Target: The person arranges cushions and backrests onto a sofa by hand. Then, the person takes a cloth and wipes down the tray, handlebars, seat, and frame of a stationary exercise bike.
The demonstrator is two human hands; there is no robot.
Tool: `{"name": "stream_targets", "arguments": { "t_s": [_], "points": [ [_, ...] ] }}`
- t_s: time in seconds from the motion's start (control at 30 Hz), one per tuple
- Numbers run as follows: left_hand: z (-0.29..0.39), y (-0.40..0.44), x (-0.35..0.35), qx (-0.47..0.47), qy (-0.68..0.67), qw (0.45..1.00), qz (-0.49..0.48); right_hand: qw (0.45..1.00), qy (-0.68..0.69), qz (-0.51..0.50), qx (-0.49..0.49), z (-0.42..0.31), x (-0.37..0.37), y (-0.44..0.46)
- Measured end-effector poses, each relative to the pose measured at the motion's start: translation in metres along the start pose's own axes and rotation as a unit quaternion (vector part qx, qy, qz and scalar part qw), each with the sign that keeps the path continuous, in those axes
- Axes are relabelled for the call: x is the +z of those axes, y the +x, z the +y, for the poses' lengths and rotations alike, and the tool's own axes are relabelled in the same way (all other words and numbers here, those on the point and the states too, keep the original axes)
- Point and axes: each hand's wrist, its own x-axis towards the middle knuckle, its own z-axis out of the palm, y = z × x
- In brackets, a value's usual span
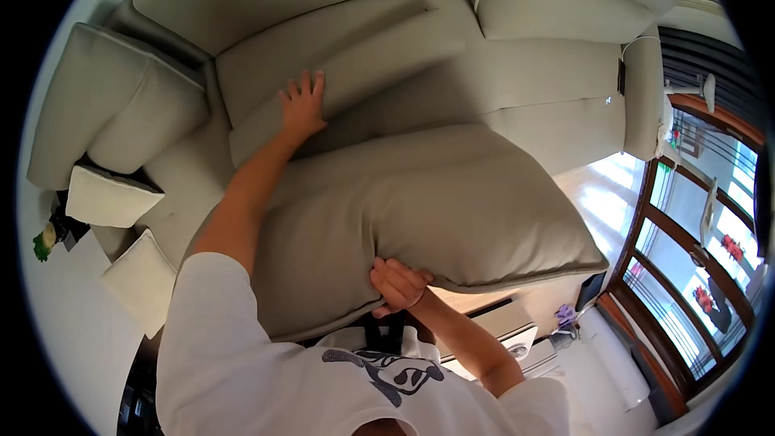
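Note:
A large grey-beige cushion (452,194) fills the middle of the head view, tilted in front of my body. At its near edge my right hand (397,284) is closed, fingers curled over the seam. My left hand (303,106) reaches past the cushion, fingers spread and palm down on a raised, padded part (379,60) of the sofa seat. Part of the sofa (549,73) beneath is hidden by the large cushion.
Another big cushion (565,0) leans at the back right and one (121,105) at the left. Two small cream pillows (113,195) lie at the left. Wood-framed glass doors (686,266) stand at the right. A low white unit (517,339) is beyond my right forearm.

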Motion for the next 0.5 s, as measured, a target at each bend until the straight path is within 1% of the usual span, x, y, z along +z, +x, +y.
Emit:
{"name": "stream_targets", "arguments": {
  "t_s": [0.07, 0.17, 0.27, 0.37, 0.47, 0.5],
  "points": [
    [-0.001, 0.000, 0.003, 0.009, 0.004, 1.000, 0.026, 1.000, 0.004, -0.010, 0.021, 0.002, 0.003, 0.015],
    [-0.023, 0.019, -0.008, 0.036, -0.048, 0.998, 0.034, 0.998, 0.012, -0.032, 0.046, 0.008, 0.005, 0.053],
    [-0.058, 0.045, -0.029, 0.052, -0.163, 0.985, -0.036, 0.997, 0.018, -0.036, 0.071, 0.009, 0.007, 0.081],
    [-0.062, 0.035, -0.036, 0.058, -0.029, 0.990, 0.125, 0.996, 0.022, -0.044, 0.080, 0.009, 0.008, 0.092],
    [-0.047, 0.024, -0.054, 0.005, 0.009, 0.992, 0.123, 0.996, 0.020, -0.045, 0.076, 0.011, 0.010, 0.088],
    [-0.048, 0.030, -0.055, -0.002, 0.000, 0.994, 0.113, 0.996, 0.019, -0.044, 0.072, 0.013, 0.012, 0.087]
  ]
}}
